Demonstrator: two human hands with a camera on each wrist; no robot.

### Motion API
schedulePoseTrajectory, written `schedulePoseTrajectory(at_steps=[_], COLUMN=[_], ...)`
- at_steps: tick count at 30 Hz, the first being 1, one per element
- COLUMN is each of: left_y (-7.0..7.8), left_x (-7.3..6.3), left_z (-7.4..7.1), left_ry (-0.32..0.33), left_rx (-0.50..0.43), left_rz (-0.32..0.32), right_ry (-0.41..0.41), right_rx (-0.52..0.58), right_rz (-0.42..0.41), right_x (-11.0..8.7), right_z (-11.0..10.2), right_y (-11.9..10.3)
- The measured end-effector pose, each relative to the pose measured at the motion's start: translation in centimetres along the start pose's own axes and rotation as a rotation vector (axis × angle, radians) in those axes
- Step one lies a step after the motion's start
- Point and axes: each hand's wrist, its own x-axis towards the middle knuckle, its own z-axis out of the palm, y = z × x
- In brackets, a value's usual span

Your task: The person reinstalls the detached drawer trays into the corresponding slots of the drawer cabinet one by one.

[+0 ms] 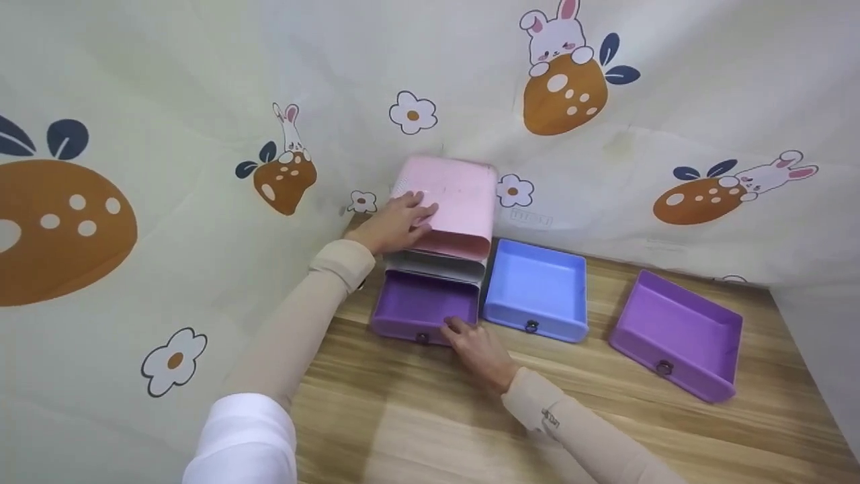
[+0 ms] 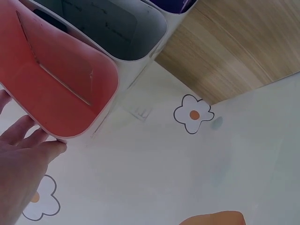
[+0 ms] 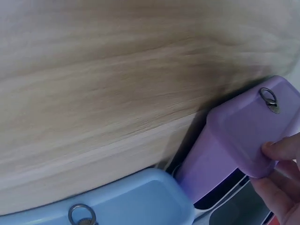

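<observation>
A stacked drawer cabinet stands against the wall, with a pink top unit (image 1: 453, 195), a grey-white unit (image 1: 443, 265) under it and a purple drawer (image 1: 396, 329) sticking out at the bottom. My left hand (image 1: 396, 222) rests on the pink unit, thumb near its front rim. From the left wrist view, the pink unit (image 2: 61, 79) and the grey unit (image 2: 112, 28) are both hollow at the front. My right hand (image 1: 480, 349) pinches the right end of the purple drawer's front, thumb outside and fingers over the edge. A ring pull (image 3: 268, 99) hangs on that front.
Just right of the cabinet, a blue drawer (image 1: 537, 286) lies on the wood-grain table (image 1: 376, 417). Farther right is another purple drawer (image 1: 678, 336), set at an angle. A patterned cloth wall (image 1: 457, 54) closes off the back and left.
</observation>
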Motion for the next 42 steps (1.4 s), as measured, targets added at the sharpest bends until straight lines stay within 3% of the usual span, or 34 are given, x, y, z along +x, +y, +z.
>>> schedulePoseTrajectory(at_steps=[10, 14, 17, 23, 34, 42], left_y=[-0.1, -0.1, -0.1, 0.0, 0.0, -0.1], left_x=[0.0, 0.0, 0.0, 0.0, -0.1, 0.0], left_z=[0.3, 0.3, 0.3, 0.3, 0.3, 0.5], left_ry=[0.018, 0.019, 0.019, 0.016, 0.021, 0.030], left_rx=[0.004, 0.011, 0.013, 0.020, 0.017, 0.040], left_rz=[-0.006, -0.008, -0.011, -0.010, -0.007, -0.005], right_ry=[-0.008, 0.002, -0.042, -0.155, -0.158, -0.240], right_rx=[-0.179, -0.250, -0.270, -0.268, -0.196, -0.149], right_rz=[-0.134, -0.154, -0.159, -0.142, -0.048, 0.018], right_x=[0.4, 0.0, -0.6, -1.2, -0.9, -0.5], right_z=[0.9, 1.2, 1.3, 1.2, 2.3, 2.8], right_y=[0.4, -0.2, -0.9, -1.7, -1.0, -0.3])
